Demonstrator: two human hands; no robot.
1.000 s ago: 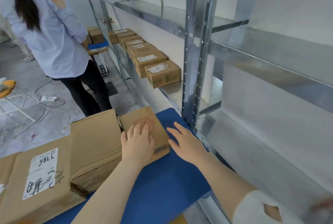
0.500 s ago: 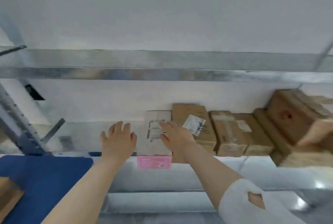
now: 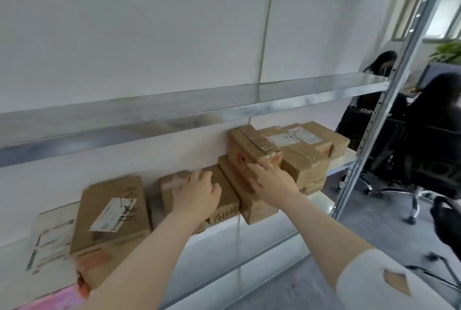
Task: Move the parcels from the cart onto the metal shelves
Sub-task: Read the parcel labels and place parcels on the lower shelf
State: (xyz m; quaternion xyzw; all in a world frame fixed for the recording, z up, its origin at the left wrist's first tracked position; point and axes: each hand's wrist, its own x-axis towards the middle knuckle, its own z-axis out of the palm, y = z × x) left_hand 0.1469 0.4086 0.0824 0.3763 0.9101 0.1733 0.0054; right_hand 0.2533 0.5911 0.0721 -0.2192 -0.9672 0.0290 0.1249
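Observation:
Several brown cardboard parcels lie in a row on the metal shelf [image 3: 321, 203]. My left hand [image 3: 197, 193] rests flat on top of a low parcel [image 3: 224, 206] in the middle of the row. My right hand [image 3: 272, 178] reaches to the stacked parcels [image 3: 252, 152] on the right, fingers stretched out and touching the side of the upper box. A flat parcel with a white label [image 3: 112, 212] lies to the left, and a white and pink packet [image 3: 52, 237] lies beyond it. The cart is out of view.
An upper metal shelf [image 3: 224, 102] runs across above the parcels, bare. A perforated upright post [image 3: 389, 90] stands at the right end. Beyond it people in dark clothes [image 3: 439, 115] sit on office chairs. More parcels [image 3: 311, 140] are stacked at the shelf's right end.
The view swung from the cart's blue deck and its boxes to the shelf, then further right along it. Both hands left the cart parcel and now touch parcels on the shelf.

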